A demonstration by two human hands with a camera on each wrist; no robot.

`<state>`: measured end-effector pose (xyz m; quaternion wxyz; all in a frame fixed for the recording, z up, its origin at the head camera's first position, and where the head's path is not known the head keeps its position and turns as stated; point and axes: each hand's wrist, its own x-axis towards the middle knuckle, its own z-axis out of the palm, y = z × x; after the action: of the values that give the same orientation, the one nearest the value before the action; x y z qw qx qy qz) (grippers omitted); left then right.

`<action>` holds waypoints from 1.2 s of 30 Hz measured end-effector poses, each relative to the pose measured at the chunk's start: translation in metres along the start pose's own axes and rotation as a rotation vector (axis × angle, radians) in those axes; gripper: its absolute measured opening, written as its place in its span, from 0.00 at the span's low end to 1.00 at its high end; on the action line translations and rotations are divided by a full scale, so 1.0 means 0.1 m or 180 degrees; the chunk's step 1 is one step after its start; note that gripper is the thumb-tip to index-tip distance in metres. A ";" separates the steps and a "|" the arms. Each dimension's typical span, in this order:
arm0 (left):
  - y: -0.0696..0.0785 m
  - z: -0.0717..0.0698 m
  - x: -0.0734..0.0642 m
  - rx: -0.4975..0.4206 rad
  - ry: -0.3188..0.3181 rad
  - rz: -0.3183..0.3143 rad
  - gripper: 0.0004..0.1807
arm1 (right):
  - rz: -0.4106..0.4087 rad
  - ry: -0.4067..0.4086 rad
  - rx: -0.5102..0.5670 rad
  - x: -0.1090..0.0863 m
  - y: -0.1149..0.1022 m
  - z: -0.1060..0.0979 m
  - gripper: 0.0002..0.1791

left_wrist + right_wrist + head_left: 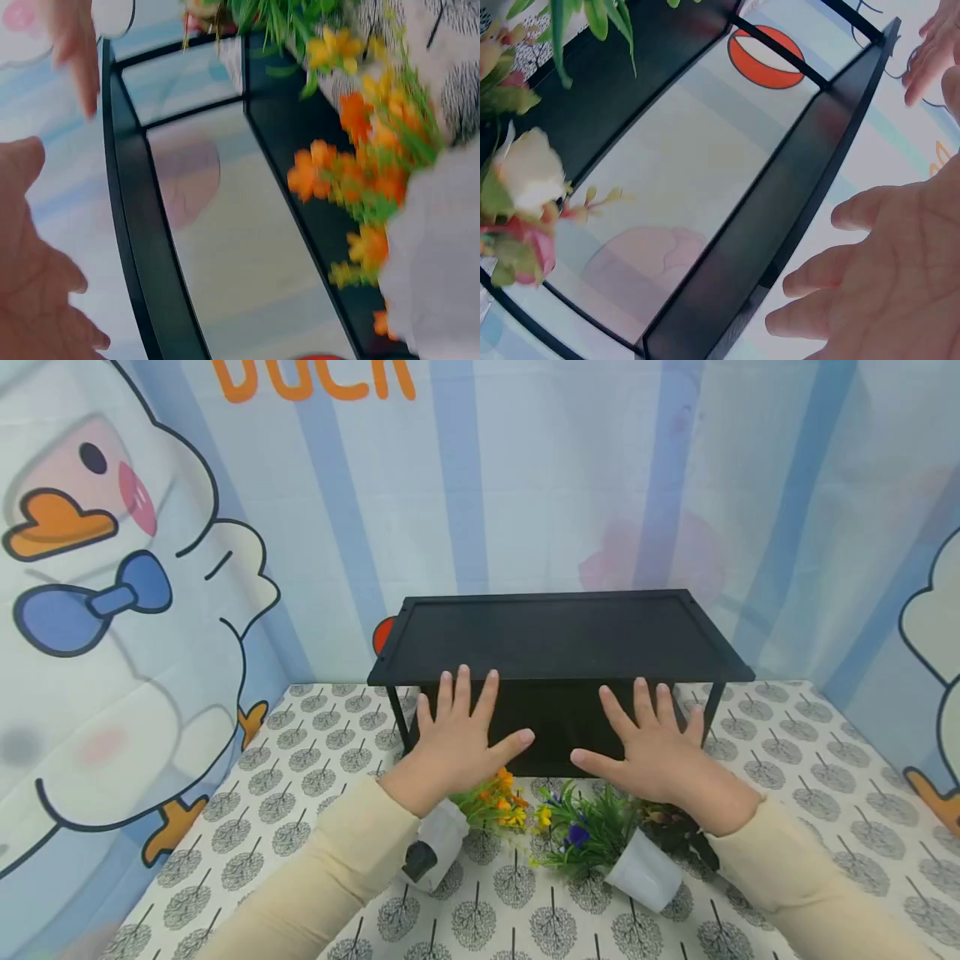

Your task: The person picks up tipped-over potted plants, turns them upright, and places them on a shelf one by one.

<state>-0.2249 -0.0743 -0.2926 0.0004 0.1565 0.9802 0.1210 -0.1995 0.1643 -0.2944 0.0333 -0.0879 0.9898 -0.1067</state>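
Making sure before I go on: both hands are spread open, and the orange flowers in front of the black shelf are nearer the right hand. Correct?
Wrong hand: the head view shows the orange flowers nearer the left hand. The rest holds.

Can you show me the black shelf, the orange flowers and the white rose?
Shelf (pixel 558 637): head view, middle of its top board.
Orange flowers (pixel 318 166): left wrist view, petals of one bloom.
White rose (pixel 532 174): right wrist view, middle of its petals.

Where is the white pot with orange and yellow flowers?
In the head view, the white pot is left of centre, on white tree-patterned cloth, beside the cream left sleeve, in front of the black rectangular shelf.
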 end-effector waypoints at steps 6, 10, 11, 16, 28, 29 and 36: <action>-0.37 -0.16 0.03 -0.0411 0.0524 -0.0241 0.46 | 0.0066 -0.0050 -0.0063 -0.11 0.18 -0.03 0.61; -0.59 -0.22 0.05 -0.0777 0.0772 -0.0462 0.45 | 0.0119 -0.0160 -0.0014 -0.18 0.36 0.00 0.63; -0.63 -0.24 0.05 -0.0864 0.0820 -0.0520 0.45 | 0.0127 -0.0181 0.0013 -0.20 0.41 0.01 0.64; -0.81 -0.26 0.11 -0.1213 0.1053 -0.0745 0.43 | 0.0219 -0.0314 0.0163 -0.27 0.65 0.09 0.69; -0.98 -0.18 0.21 -0.1808 0.1366 -0.1157 0.36 | 0.0447 -0.0556 0.0333 -0.39 0.99 0.22 0.73; -0.98 -0.17 0.21 -0.1838 0.1370 -0.1190 0.36 | 0.0450 -0.0564 0.0338 -0.40 1.01 0.24 0.72; -0.98 -0.09 0.25 -0.1993 0.1428 -0.1347 0.33 | 0.0457 -0.0596 0.0384 -0.43 1.14 0.36 0.68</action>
<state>-0.2790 -0.1586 -0.3059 -0.1404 -0.0856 0.8826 0.4404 -0.1732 0.2739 -0.3518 0.1383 -0.0243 0.9779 -0.1547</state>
